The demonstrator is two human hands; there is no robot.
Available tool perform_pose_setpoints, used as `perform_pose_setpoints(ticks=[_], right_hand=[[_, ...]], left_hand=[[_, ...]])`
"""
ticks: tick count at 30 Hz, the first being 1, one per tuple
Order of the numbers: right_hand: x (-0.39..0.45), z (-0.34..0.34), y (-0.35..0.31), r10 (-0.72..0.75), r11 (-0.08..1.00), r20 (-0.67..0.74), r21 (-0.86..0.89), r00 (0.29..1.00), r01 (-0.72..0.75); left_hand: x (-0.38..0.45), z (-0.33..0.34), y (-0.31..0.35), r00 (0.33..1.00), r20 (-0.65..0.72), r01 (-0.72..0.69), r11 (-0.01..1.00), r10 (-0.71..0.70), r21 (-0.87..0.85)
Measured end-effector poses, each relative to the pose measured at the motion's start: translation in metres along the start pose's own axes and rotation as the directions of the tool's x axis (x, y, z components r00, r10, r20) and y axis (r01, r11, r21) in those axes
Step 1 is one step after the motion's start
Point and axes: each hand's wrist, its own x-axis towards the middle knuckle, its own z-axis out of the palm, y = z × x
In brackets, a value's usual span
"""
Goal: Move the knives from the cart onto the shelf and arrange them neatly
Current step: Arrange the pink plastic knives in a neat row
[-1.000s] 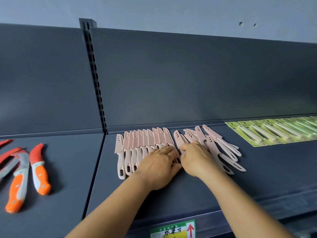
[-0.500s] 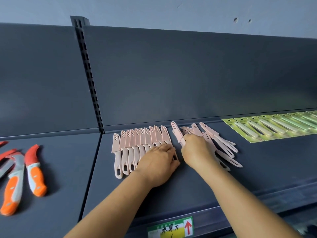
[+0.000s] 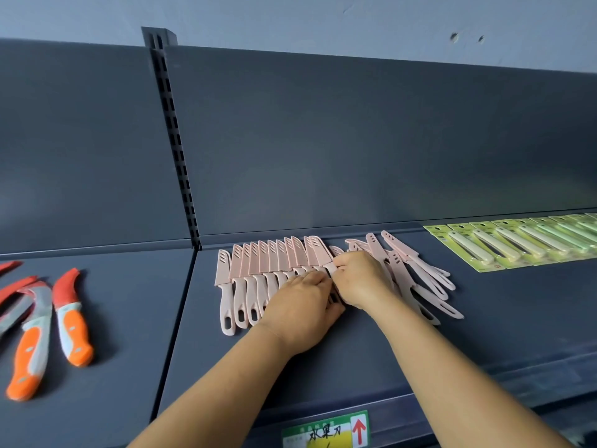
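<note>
Now the right hand (image 3: 358,279) has laid its small pink plastic knife (image 3: 323,255) against the neat row (image 3: 274,270), still pinching it. Left hand (image 3: 303,305) lies flat on the handles. A bump could spoil the row on the dark shelf (image 3: 484,324). Loose pink knives (image 3: 416,276) wait nearby. No boxes.

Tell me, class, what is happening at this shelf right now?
A person is lining up pink knives in a row on a dark shelf. The left hand rests flat on the row's handles while the right hand pinches one knife at the row's end. A loose pile of pink knives waits to the right.
</note>
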Motion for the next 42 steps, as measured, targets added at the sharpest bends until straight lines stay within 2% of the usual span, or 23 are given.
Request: perform_pose_setpoints(ticks=[6,11,16,21,28,42], right_hand=[[0.001,0.002,-0.001,-0.040,0.993,0.020,-0.107,0.999,0.042],[-0.007,-0.007,0.022,-0.099,0.976,-0.057,-0.202,0.993,0.086],[-0.011,-0.009,0.037,-0.119,0.938,0.035,-0.325,0.992,0.124],[-0.009,-0.012,0.034,-0.142,0.910,-0.008,-0.395,0.990,0.127],[0.003,-0.007,0.022,-0.106,0.966,-0.027,-0.239,0.994,0.096],[0.003,-0.009,0.020,-0.144,0.984,-0.051,-0.116,0.988,0.137]], left_hand=[[0.000,-0.001,0.000,1.000,0.007,-0.004,1.000,0.004,0.008],[0.002,-0.003,-0.001,1.000,0.017,-0.019,0.999,0.018,0.048],[0.010,-0.005,0.004,0.997,0.061,-0.051,0.999,0.049,0.018],[0.011,-0.002,0.007,0.998,0.052,-0.037,0.999,0.035,0.029],[0.011,0.002,0.006,0.999,0.032,-0.037,0.999,0.037,-0.013],[0.011,0.002,0.004,0.999,0.036,-0.018,1.000,0.018,-0.022]])
